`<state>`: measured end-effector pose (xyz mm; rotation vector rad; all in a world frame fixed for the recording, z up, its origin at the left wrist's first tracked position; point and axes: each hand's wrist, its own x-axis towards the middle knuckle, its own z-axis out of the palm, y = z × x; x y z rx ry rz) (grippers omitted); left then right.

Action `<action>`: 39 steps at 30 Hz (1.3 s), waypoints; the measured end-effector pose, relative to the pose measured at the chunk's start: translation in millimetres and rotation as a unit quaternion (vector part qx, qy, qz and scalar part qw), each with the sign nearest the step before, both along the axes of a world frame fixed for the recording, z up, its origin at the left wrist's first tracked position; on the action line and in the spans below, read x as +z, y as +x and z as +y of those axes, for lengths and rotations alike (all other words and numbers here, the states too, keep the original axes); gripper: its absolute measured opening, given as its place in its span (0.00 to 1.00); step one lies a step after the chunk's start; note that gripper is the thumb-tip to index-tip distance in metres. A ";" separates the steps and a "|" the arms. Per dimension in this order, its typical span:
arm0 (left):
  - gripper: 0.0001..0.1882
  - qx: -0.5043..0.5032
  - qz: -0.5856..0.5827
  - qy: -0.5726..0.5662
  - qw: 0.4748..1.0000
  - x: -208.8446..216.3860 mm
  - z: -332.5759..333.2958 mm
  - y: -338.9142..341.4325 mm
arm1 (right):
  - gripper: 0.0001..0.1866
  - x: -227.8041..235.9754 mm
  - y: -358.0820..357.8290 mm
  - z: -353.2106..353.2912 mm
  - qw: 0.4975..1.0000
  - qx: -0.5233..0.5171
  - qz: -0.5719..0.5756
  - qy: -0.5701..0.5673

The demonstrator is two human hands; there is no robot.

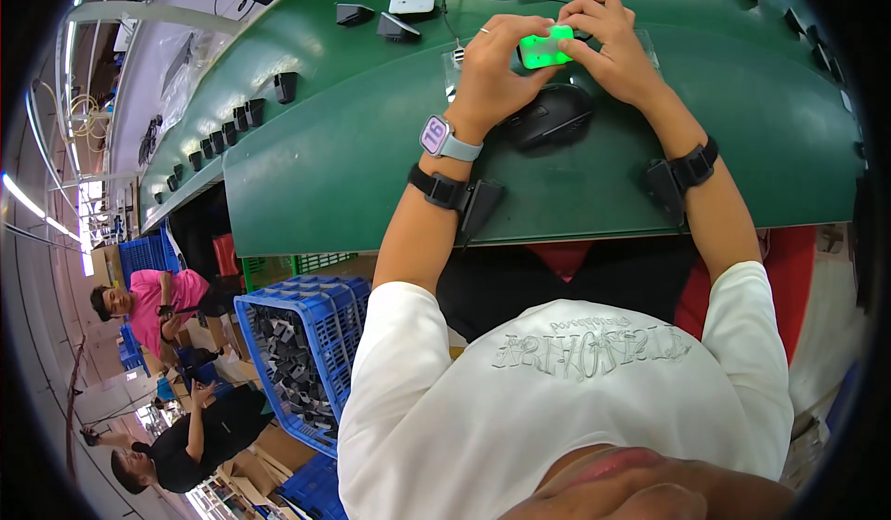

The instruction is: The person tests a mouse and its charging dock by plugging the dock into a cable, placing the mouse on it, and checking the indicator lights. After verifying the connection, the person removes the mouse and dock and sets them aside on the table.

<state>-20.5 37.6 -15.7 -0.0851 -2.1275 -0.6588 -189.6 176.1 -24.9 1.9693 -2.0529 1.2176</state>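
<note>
Both hands meet at the far middle of the green table. Between them is a small boxy device (546,48) whose face glows bright green. My left hand (494,72) closes on its left side, fingers and thumb along the edges. On the other side my right hand (614,54) grips it, the thumb pressed against the lit face. Just below the hands lies a black, rounded object like a computer mouse (553,114). A clear flat sheet (452,84) shows partly under my left hand, and a thin black cable (445,5) runs beside it.
A white device (412,3) and wedge-shaped black units (397,28) lie at the far left of the table (353,158). Several more units (229,133) line a strip leftward. A blue crate (306,353) of black parts stands beside me; two people are beyond it.
</note>
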 end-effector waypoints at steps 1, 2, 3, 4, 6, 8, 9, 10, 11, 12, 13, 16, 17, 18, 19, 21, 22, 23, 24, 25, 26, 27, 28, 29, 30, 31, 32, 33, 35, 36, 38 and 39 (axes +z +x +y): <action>0.26 0.004 0.000 -0.002 1.000 -1.1 -0.6 0.9 | 0.15 -1.4 1.2 -0.6 1.000 -0.001 -0.001 0.000; 0.26 0.004 0.000 -0.001 1.000 -0.9 0.3 0.3 | 0.15 -3.2 1.3 -1.2 1.000 -0.002 -0.008 0.004; 0.26 0.004 0.000 0.008 1.000 -0.6 1.2 -0.3 | 0.15 -4.3 1.2 -1.2 1.000 -0.004 -0.015 0.007; 0.26 0.004 0.000 0.017 1.000 -0.1 2.1 -0.8 | 0.15 -4.4 0.5 -0.3 1.000 -0.003 -0.015 0.008; 0.26 0.001 0.002 0.013 1.000 1.2 1.2 -1.4 | 0.15 -2.1 -0.5 0.9 1.000 -0.007 -0.002 -0.001; 0.26 -0.005 0.006 0.008 1.000 2.5 0.0 -2.1 | 0.15 -2.3 -0.3 0.5 1.000 -0.008 -0.003 -0.002; 0.26 -0.004 0.005 -0.007 1.000 1.7 -1.2 -2.0 | 0.15 -1.6 -0.7 -0.1 1.000 -0.009 -0.005 -0.002; 0.27 -0.002 0.004 -0.021 1.000 1.7 -2.3 -1.9 | 0.15 0.1 -0.4 -0.3 1.000 -0.010 -0.003 -0.004; 0.27 -0.001 0.005 -0.023 1.000 1.3 -2.7 -0.1 | 0.15 1.1 2.5 -0.8 1.000 -0.011 0.011 -0.003; 0.24 -0.003 0.003 0.034 0.999 0.9 -2.9 2.0 | 0.16 2.4 5.2 -1.5 1.000 -0.011 0.024 -0.003; 0.22 -0.004 0.000 0.090 0.996 0.6 -3.8 3.9 | 0.16 5.5 5.9 -1.8 1.000 -0.007 0.025 -0.005; 0.15 -0.066 -0.060 0.341 0.936 -1.6 -9.2 12.6 | 0.14 10.2 9.4 -4.4 0.995 0.029 0.071 -0.071; 0.10 -0.064 -0.061 0.335 0.938 -4.2 -11.5 9.1 | 0.12 6.8 6.7 -2.5 0.995 0.027 0.077 -0.055; 0.10 -0.074 -0.068 0.380 0.919 -2.8 -8.9 7.1 | 0.11 2.8 5.4 -3.2 0.995 0.029 0.082 -0.041; 0.10 -0.066 -0.094 0.399 0.910 -2.7 -6.8 4.8 | 0.11 -0.2 0.9 -1.9 0.995 0.041 0.077 -0.048; 0.12 -0.068 -0.117 0.430 0.893 -2.1 -6.0 2.5 | 0.09 -1.8 -5.2 1.3 0.998 0.029 0.055 -0.022; 0.14 -0.079 -0.114 0.441 0.887 -0.3 -5.7 4.0 | 0.09 -1.2 1.0 0.1 0.998 0.038 0.051 -0.026; 0.18 -0.100 -0.079 0.459 0.879 -2.4 -8.3 5.2 | 0.09 2.7 5.7 -0.5 0.999 0.041 0.020 -0.018; 0.18 -0.093 -0.075 0.456 0.882 -7.0 -13.2 7.0 | 0.10 5.1 9.2 -2.1 0.999 0.044 -0.011 -0.010; 0.18 -0.078 -0.077 0.343 0.933 -11.4 -18.8 9.9 | 0.09 2.4 11.3 -5.1 0.998 0.050 0.000 -0.027; 0.20 -0.064 -0.081 0.225 0.969 -9.1 -20.9 12.9 | 0.09 1.9 10.8 -5.5 0.998 0.055 -0.001 -0.030; 0.25 -0.033 -0.081 0.200 0.976 -7.9 -20.1 13.7 | 0.09 1.8 9.2 -4.8 0.999 0.045 0.014 -0.026; 0.25 -0.028 -0.081 0.198 0.976 -7.0 -18.7 13.5 | 0.09 1.4 7.4 -4.3 0.999 0.034 0.028 -0.022; 0.25 -0.021 -0.078 0.204 0.976 -6.1 -16.8 12.6 | 0.09 1.7 5.9 -3.8 0.999 0.039 0.027 -0.026; 0.25 -0.014 -0.075 0.209 0.975 -5.3 -15.6 11.8 | 0.09 1.7 4.1 -3.1 0.998 0.036 0.040 -0.031; 0.25 -0.009 -0.076 0.212 0.974 -4.4 -15.4 11.6 | 0.09 3.0 4.1 -4.0 0.997 0.032 0.052 -0.036; 0.25 -0.008 -0.077 0.212 0.974 -4.5 -14.7 10.3 | 0.09 4.2 4.3 -3.9 0.998 0.033 0.051 -0.036; 0.25 -0.014 -0.053 0.215 0.975 -4.8 -13.8 8.6 | 0.09 5.5 4.0 -3.2 0.997 0.032 0.051 -0.044; 0.26 -0.031 -0.030 0.227 0.973 -9.5 -12.3 3.0 | 0.10 1.7 0.8 -0.2 0.997 0.021 0.054 -0.043; 0.26 -0.031 -0.024 0.223 0.974 -8.7 -13.9 2.1 | 0.10 2.3 -0.3 -2.5 0.995 0.033 0.070 -0.063; 0.27 -0.018 0.012 0.182 0.983 -6.8 -17.5 7.7 | 0.10 4.2 3.9 -4.0 0.993 0.032 0.093 -0.071; 0.26 -0.024 0.001 0.199 0.980 -7.9 -18.5 10.5 | 0.10 5.9 9.1 -7.1 0.992 0.042 0.089 -0.077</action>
